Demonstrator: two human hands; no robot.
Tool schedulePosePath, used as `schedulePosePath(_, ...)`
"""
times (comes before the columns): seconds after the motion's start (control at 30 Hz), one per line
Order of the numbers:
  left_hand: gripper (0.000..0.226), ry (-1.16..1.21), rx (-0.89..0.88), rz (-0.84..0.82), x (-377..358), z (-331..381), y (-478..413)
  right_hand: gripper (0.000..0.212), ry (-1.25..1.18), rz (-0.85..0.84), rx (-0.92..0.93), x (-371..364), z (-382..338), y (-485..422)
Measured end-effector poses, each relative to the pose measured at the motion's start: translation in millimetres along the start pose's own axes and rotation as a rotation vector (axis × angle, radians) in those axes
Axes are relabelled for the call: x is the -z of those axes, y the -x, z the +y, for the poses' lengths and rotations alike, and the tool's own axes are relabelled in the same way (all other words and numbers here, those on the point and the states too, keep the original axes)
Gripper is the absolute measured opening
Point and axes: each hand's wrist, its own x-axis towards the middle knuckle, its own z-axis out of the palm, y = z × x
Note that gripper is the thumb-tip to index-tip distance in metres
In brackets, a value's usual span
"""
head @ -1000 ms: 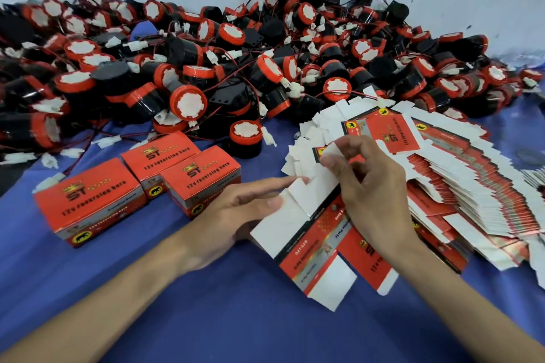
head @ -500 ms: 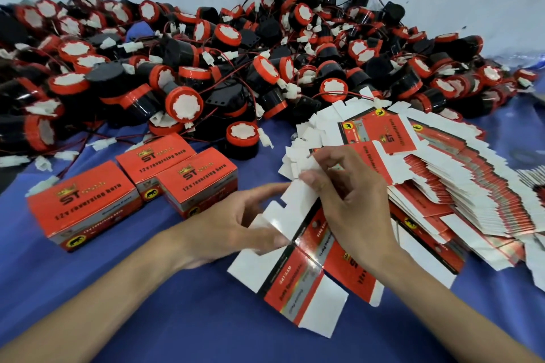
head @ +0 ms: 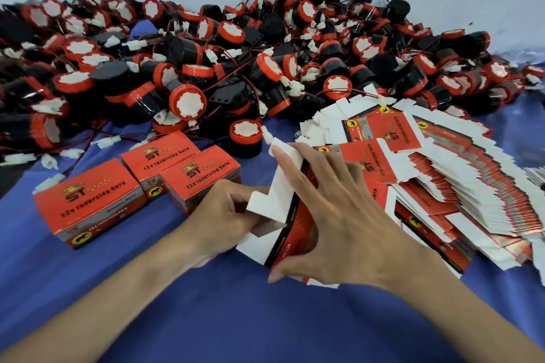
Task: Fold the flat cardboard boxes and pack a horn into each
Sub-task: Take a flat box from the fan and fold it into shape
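Box blank: A red-and-black printed box blank (head: 298,224) with white flaps stood half raised off the blue cloth (head: 236,318). It sat between the two hands, just in front of the fanned stack, and was not yet squared into a box.
Left hand: The left hand (head: 227,215) pinched a white side flap, its fingers curled round the flap's edge.
Right hand: The right hand (head: 339,215) spanned the blank from above. Its thumb was at the near end, its forefinger on the far flap, and the other fingers were spread over the printed panel, gripping the card between them.
Handling: It looked like thin, light card, stiff across the panels and willing to bend only at the scores. A squeeze in mid-panel would probably crease it, and the glossy print might slip. The panel edges beside the folds seemed the best hold.
Flat blanks: A fanned stack of flat blanks (head: 472,186) lay just to the right.
Folded boxes: Three closed folded boxes (head: 88,203) sat close together on the left.
Horns: A heap of black-and-red horns (head: 206,68), with wires and white plugs, filled the back.
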Motion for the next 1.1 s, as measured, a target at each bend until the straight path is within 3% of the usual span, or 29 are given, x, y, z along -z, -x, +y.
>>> schedulePosePath(0.17, 0.023, 0.014, -0.031, 0.174, 3, -3, -4, 0.12, 0.046, 0.007, 0.191, -3, -18, 1)
schedulePosePath(0.23, 0.031, -0.008, -0.042, 0.192, 2, -3, -5, 0.109, 0.072, 0.004, 0.241, -8, -23, 2)
schedulePosePath(0.37, 0.022, 0.174, -0.006, 0.258, -1, -2, -5, 0.084, -0.086, 0.079, 0.169, -1, -6, -1)
schedulePosePath(0.5, 0.031, 0.294, 0.019, 0.271, 0, -2, -5, 0.075, -0.272, 0.219, 0.112, 0, 11, -1)
schedulePosePath(0.6, 0.017, 0.061, -0.139, 0.305, -1, -5, -4, 0.069, -0.285, 0.27, 0.113, -3, 12, -2)
schedulePosePath(0.67, 0.01, -0.122, -0.221, 0.234, -3, -6, -3, 0.067, -0.273, 0.309, 0.14, -5, 12, -2)
schedulePosePath(0.73, 0.02, -0.111, -0.2, 0.138, -4, -5, -1, 0.065, -0.297, 0.346, 0.163, -7, 11, -2)
schedulePosePath(0.9, 0.082, -0.061, -0.122, 0.009, -1, -4, 3, 0.062, -0.366, 0.37, 0.208, -9, 11, -3)
schedulePosePath(1.1, 0.07, -0.086, -0.148, -0.026, -1, -1, 4, 0.058, -0.405, 0.372, 0.265, -6, 15, -4)
